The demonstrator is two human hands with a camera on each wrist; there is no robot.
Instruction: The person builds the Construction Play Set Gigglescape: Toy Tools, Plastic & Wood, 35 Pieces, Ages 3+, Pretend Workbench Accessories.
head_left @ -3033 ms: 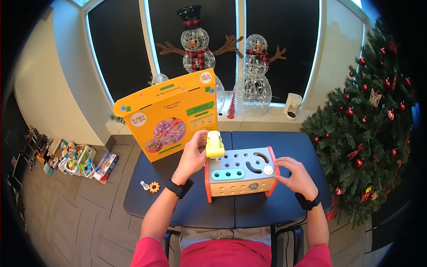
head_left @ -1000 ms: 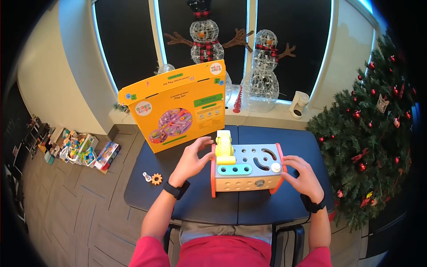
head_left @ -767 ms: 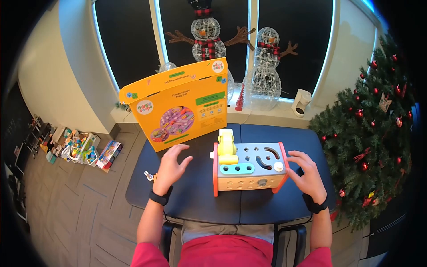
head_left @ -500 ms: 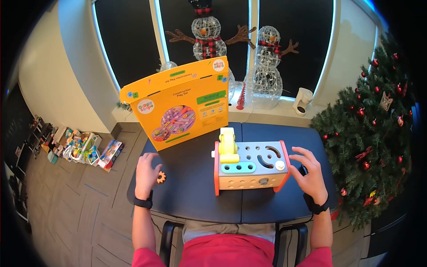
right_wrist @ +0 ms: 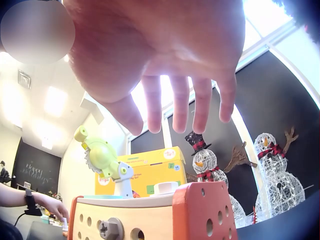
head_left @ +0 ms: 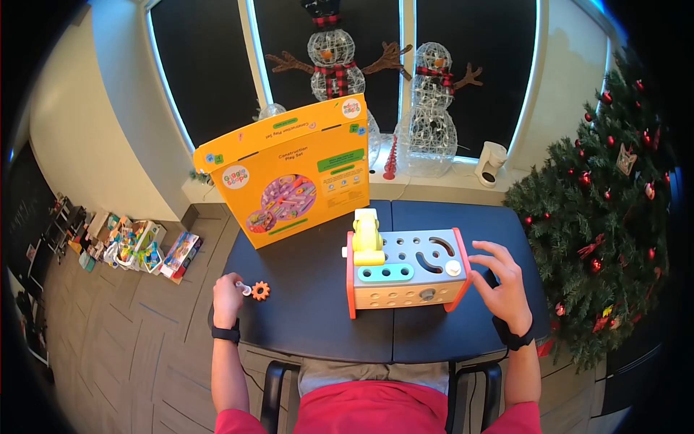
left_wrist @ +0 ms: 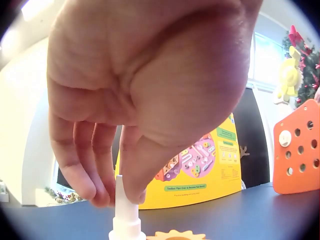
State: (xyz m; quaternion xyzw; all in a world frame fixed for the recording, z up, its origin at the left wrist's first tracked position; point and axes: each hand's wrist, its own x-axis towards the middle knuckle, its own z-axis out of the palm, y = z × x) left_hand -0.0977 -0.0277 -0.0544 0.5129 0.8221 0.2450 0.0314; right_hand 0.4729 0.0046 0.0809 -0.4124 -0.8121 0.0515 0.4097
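My left hand [head_left: 227,296] is at the table's left end, thumb and fingertips pinching the top of a white stepped peg [left_wrist: 127,222]. Right beside the peg lies an orange toy gear [head_left: 261,291]. In the middle right stands a wooden toy workbench [head_left: 405,295] with red-orange ends, a grey top full of holes and a turquoise strip [head_left: 385,273]. A yellow-green toy circular saw [right_wrist: 102,156] is mounted at the left of its top. My right hand [head_left: 504,286] is held with fingers spread beside the bench's right end, near a white knob [head_left: 453,267], holding nothing.
A yellow play-set box [head_left: 289,188] stands upright at the table's back left. The dark folding table [head_left: 318,325] has a seam across its middle. A decorated Christmas tree [head_left: 607,217] stands close on the right, and wire snowmen [head_left: 432,108] stand by the window.
My left hand has let go of the yellow saw, now standing on the bench, moved left across the table and taken the white peg. The right hand has stayed beside the bench.
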